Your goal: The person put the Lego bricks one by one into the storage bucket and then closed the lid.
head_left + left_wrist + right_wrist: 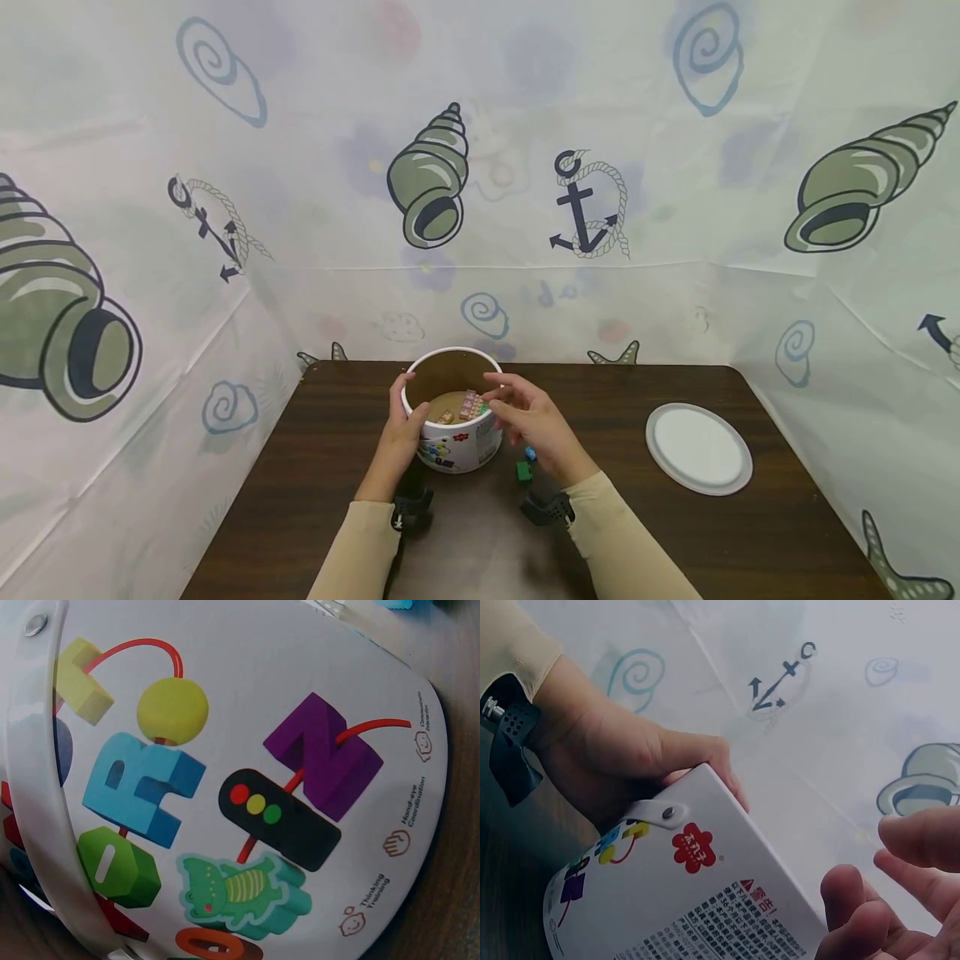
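A white round bucket (457,450) with colorful toy pictures stands on the table, its top uncovered. My left hand (399,437) grips the bucket's left rim, the thumb hooked over the edge in the right wrist view. Inside lie pink blocks (470,405), a tan block (446,417) and a bit of green. My right hand (542,427) hovers at the right rim; its fingers are loosely bent and spread, with nothing visible between them. Below that hand, a green block (523,472) and a small blue piece (530,453) lie on the table. The left wrist view shows the bucket's printed wall (247,667) and its white handle (37,780).
A white round lid (699,448) lies flat on the right side of the dark wooden table (615,533). Pale cloth walls (510,200) printed with shells and anchors enclose the table at the back and both sides.
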A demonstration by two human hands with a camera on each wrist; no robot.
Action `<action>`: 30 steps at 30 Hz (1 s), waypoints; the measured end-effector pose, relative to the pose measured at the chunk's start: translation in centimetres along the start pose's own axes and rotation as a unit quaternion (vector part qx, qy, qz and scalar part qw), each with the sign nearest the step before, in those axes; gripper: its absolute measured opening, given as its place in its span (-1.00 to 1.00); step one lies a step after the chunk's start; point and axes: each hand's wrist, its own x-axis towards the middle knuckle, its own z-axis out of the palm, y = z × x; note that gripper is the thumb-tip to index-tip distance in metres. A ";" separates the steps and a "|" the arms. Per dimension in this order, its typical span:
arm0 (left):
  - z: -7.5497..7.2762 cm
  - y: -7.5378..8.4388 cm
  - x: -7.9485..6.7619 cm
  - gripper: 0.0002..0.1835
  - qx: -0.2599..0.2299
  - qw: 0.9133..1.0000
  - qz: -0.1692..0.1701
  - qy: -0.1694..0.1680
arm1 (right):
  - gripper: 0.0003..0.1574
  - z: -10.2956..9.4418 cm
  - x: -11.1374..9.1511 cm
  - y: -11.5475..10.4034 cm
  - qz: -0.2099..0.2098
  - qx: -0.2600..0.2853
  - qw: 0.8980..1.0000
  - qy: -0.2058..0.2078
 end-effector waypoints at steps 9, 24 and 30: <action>0.1 -0.1 -0.1 -0.21 0.006 1.000 -0.002 0.003 | -0.53 -1.1 -0.6 0.5 0.015 0.015 1.000 0.022; 0.3 -0.4 0.1 -0.21 0.002 1.000 -0.001 -0.004 | -0.62 -5.4 -2.7 4.9 0.028 -0.023 0.992 0.122; 0.1 -0.6 0.2 -0.22 0.004 1.000 -0.004 -0.001 | -0.63 -7.0 -3.3 8.4 0.069 -0.050 0.987 0.137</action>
